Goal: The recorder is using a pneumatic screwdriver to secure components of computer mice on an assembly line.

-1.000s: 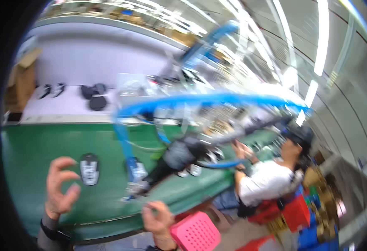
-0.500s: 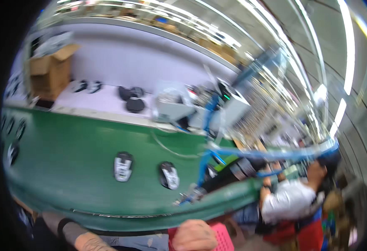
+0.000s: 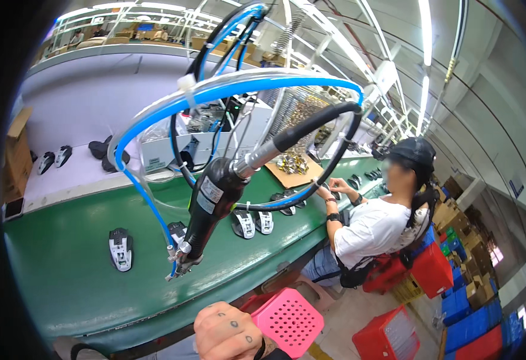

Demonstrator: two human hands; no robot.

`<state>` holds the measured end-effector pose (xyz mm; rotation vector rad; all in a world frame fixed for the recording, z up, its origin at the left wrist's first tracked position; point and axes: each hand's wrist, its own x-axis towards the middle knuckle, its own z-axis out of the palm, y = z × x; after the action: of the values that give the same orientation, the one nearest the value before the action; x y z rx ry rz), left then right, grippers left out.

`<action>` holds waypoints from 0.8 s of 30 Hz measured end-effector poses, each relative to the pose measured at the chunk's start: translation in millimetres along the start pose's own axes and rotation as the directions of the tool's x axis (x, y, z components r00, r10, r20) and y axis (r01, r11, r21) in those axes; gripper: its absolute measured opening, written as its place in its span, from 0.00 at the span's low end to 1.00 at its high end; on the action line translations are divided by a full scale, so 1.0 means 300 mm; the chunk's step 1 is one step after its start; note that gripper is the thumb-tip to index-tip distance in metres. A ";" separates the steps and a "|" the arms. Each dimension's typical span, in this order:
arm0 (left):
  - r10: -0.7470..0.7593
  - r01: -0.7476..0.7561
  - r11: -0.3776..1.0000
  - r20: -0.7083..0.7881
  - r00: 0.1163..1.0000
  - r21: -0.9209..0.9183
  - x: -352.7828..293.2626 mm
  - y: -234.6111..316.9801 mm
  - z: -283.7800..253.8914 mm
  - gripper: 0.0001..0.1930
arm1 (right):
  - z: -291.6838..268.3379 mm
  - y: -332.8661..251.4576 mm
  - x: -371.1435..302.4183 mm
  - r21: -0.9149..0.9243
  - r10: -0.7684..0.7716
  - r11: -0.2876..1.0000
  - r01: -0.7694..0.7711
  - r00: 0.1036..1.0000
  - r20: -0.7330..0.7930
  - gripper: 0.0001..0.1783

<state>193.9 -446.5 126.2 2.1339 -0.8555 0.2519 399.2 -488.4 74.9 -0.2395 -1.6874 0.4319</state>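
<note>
My right hand [image 3: 226, 331] is at the lower edge, in front of the belt's near edge. Its fingers are curled into a fist, knuckles up, and what they may hold is hidden. Of my left arm only a grey and black sleeve [image 3: 80, 350] shows at the lower left; that hand is out of the picture. A black power screwdriver [image 3: 214, 193] with a blue air hose hangs tilted over the green belt [image 3: 77, 300], its tip above my right hand. One black and white mouse shell [image 3: 121, 249] lies left of the screwdriver, and another [image 3: 176, 230] is partly behind it.
Several more mouse shells [image 3: 244, 224] lie farther right along the belt. A co-worker in a white shirt [image 3: 374, 231] sits there, hands over the belt. A pink perforated stool [image 3: 292, 321] stands beside my right hand. Cardboard with shiny parts [image 3: 293, 165] lies at the belt's far side.
The view has swung right and sharpened. The screwdriver and its hoses now stand large in the middle. My right fist appears farther left, and my left forearm has mostly gone out of the picture.
</note>
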 end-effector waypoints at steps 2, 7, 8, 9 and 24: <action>0.012 -0.004 0.997 -0.113 0.994 0.071 -0.002 0.023 0.026 0.18 | 0.021 0.007 0.014 -0.032 0.004 0.999 -0.005 0.999 -0.050 0.04; 0.099 -0.068 0.993 -0.357 0.929 0.098 0.011 0.024 0.115 0.13 | 0.108 -0.057 0.066 0.956 0.212 -0.282 0.084 0.977 -0.024 0.13; 0.164 -0.134 0.985 -0.361 0.918 0.105 0.040 -0.007 0.143 0.14 | 0.095 0.053 0.177 0.998 -0.429 0.024 0.054 0.902 -0.039 0.15; 0.109 -0.044 0.986 -0.422 0.900 0.161 0.037 -0.003 0.161 0.14 | 0.124 0.058 0.210 0.961 -0.511 0.139 0.238 0.849 -0.136 0.15; -0.062 0.363 0.766 -0.500 0.864 0.531 -0.003 -0.063 0.108 0.11 | 0.125 0.089 0.232 0.673 -0.547 0.654 0.347 0.831 0.103 0.16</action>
<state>202.2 -461.8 92.9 2.5763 -0.2351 0.9856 348.6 -442.0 122.3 0.7861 -1.7132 0.6475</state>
